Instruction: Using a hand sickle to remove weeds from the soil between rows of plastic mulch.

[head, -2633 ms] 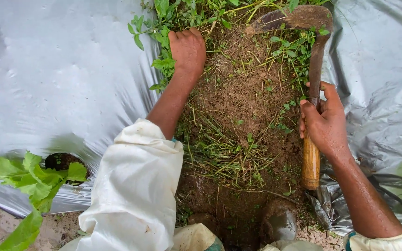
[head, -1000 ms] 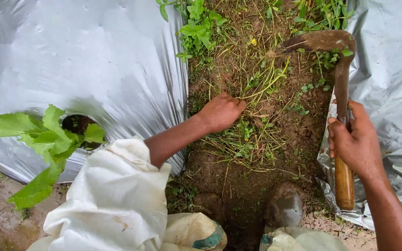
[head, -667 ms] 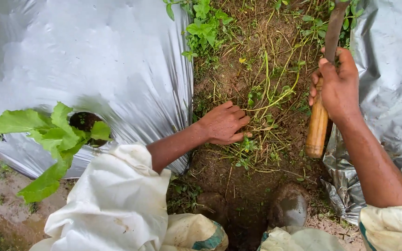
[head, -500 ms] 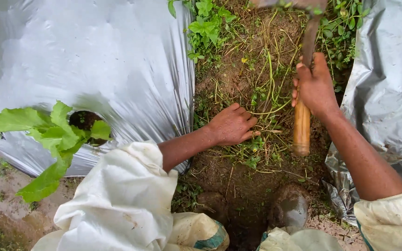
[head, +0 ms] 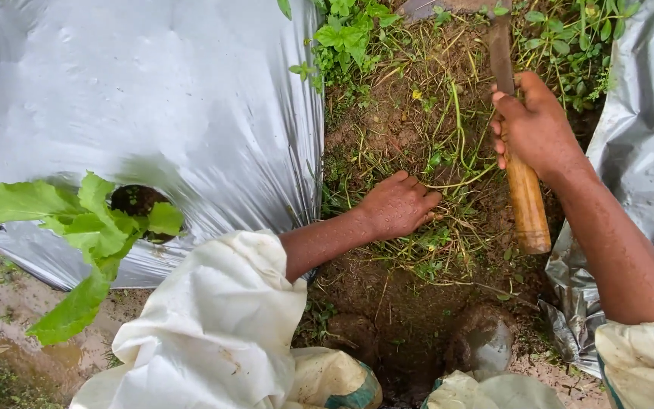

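My right hand [head: 535, 125] grips the wooden handle of a hoe [head: 524, 197]; its metal shank runs up to the blade at the top edge of the view, over the weeds. My left hand [head: 397, 206] lies palm down on a tuft of pulled grass and weeds [head: 440, 242] in the soil strip, fingers curled around the stems. Whether it actually grasps them is unclear. Both arms wear rolled-up white sleeves.
Silver plastic mulch sheets lie on both sides of the soil strip, one to the left [head: 153, 98] and one to the right [head: 645, 144]. A leafy green seedling [head: 85, 227] grows through a hole in the left sheet. Green weeds [head: 350, 34] stand at the top. My muddy boots [head: 486, 344] are below.
My left hand drew back from the far weeds to the grass tuft near me. My right hand brought the hoe from the right edge in over the soil strip.
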